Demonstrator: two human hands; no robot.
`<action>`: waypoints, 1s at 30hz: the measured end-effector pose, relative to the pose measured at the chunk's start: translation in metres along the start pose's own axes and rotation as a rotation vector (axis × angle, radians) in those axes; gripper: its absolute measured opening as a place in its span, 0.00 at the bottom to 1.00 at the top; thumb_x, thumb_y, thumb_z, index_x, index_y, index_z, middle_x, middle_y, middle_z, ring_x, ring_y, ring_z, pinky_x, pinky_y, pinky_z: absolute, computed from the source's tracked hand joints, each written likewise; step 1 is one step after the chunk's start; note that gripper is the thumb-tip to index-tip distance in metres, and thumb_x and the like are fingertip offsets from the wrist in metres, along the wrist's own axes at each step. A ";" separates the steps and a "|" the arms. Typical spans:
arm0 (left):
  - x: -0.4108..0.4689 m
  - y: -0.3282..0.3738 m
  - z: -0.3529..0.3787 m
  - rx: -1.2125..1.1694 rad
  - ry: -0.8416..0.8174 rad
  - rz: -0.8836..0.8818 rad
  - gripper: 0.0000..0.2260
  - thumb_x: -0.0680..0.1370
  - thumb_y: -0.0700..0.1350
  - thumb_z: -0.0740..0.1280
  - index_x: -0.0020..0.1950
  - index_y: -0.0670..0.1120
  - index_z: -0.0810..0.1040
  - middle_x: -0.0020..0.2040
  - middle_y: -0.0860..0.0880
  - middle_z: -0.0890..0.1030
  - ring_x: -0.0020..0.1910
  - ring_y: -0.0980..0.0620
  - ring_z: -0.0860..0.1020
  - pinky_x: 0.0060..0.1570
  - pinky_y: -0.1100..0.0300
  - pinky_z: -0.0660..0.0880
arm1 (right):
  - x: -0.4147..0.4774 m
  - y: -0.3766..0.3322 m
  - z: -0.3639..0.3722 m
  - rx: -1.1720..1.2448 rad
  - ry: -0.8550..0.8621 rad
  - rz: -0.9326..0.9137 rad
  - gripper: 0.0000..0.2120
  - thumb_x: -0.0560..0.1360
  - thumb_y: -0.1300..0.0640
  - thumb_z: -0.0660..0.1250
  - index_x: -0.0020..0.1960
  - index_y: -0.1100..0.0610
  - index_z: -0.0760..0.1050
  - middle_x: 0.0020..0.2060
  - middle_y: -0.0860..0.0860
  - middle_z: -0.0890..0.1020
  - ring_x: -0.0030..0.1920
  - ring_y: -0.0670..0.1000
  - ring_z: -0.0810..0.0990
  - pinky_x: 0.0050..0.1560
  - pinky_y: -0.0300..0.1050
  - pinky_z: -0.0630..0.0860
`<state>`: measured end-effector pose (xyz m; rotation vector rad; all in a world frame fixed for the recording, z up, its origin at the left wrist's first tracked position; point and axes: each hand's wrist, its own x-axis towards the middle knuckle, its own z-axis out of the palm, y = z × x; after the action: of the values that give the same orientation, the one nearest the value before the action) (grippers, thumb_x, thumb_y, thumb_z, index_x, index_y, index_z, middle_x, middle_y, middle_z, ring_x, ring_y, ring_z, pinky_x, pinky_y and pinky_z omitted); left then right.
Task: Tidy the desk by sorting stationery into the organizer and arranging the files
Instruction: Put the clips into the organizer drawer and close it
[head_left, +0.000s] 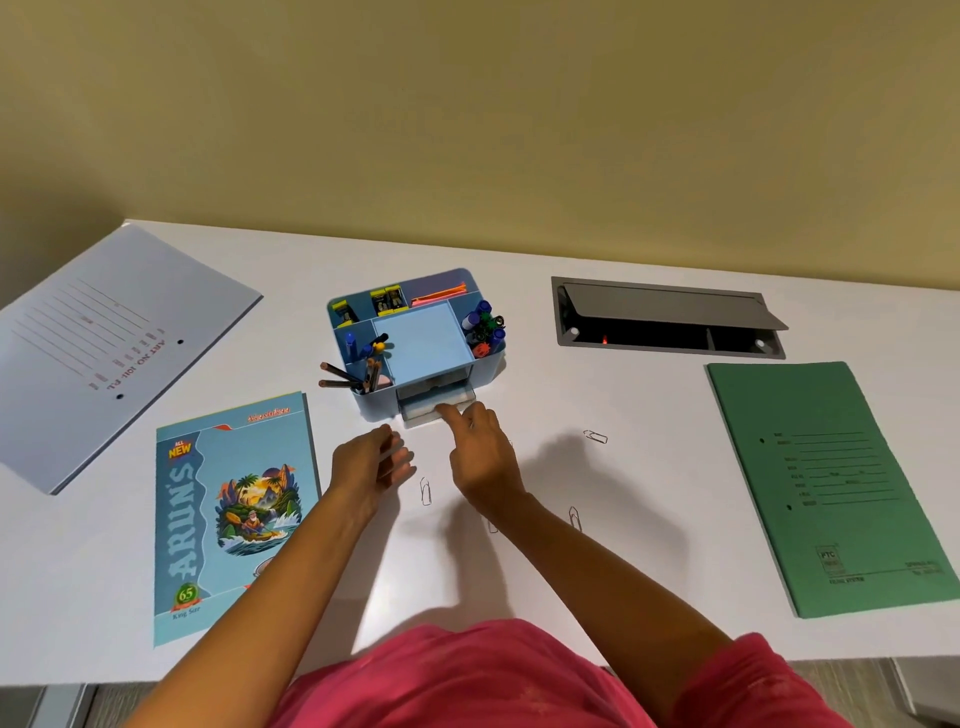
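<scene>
A light blue desk organizer (421, 343) stands mid-desk, with pens, pencils and markers in its side compartments. Its small front drawer (435, 408) is pulled out a little. My right hand (480, 452) has its index finger stretched out onto the drawer's front edge; the other fingers are curled. My left hand (374, 462) hovers just left of the drawer, fingers loosely bent, blurred, nothing visible in it. Loose paper clips lie on the desk: one (425, 491) between my hands, one (595, 436) to the right, one (574, 518) beside my right forearm.
A blue notebook (234, 514) lies at the front left. A pale blue-white file (104, 343) lies at the far left, a green file (841, 483) at the right. An open grey cable hatch (670, 319) is sunk into the white desk (623, 597) behind it.
</scene>
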<state>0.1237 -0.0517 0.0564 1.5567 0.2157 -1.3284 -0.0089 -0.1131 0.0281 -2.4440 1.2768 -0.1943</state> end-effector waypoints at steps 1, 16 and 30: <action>0.001 0.000 0.000 0.003 -0.001 0.011 0.08 0.80 0.41 0.63 0.43 0.40 0.77 0.37 0.41 0.75 0.36 0.45 0.74 0.48 0.48 0.77 | -0.006 0.002 0.003 0.025 0.076 -0.032 0.25 0.74 0.68 0.61 0.69 0.56 0.70 0.51 0.57 0.77 0.49 0.55 0.76 0.48 0.42 0.76; 0.007 -0.025 -0.003 0.328 0.098 0.127 0.09 0.79 0.36 0.59 0.46 0.38 0.79 0.36 0.42 0.78 0.32 0.46 0.76 0.35 0.57 0.79 | -0.079 0.022 0.001 0.057 -0.087 0.433 0.13 0.75 0.59 0.66 0.57 0.62 0.70 0.53 0.57 0.74 0.52 0.57 0.74 0.50 0.45 0.69; 0.006 -0.057 -0.004 0.981 0.216 0.468 0.10 0.69 0.45 0.75 0.43 0.45 0.75 0.43 0.45 0.79 0.44 0.45 0.76 0.40 0.56 0.70 | -0.083 0.018 -0.008 -0.056 -0.233 0.457 0.12 0.74 0.70 0.59 0.55 0.59 0.72 0.50 0.56 0.78 0.50 0.56 0.79 0.41 0.41 0.65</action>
<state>0.0887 -0.0255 0.0187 2.3627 -0.7411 -0.9005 -0.0730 -0.0571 0.0321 -2.0701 1.6968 0.2429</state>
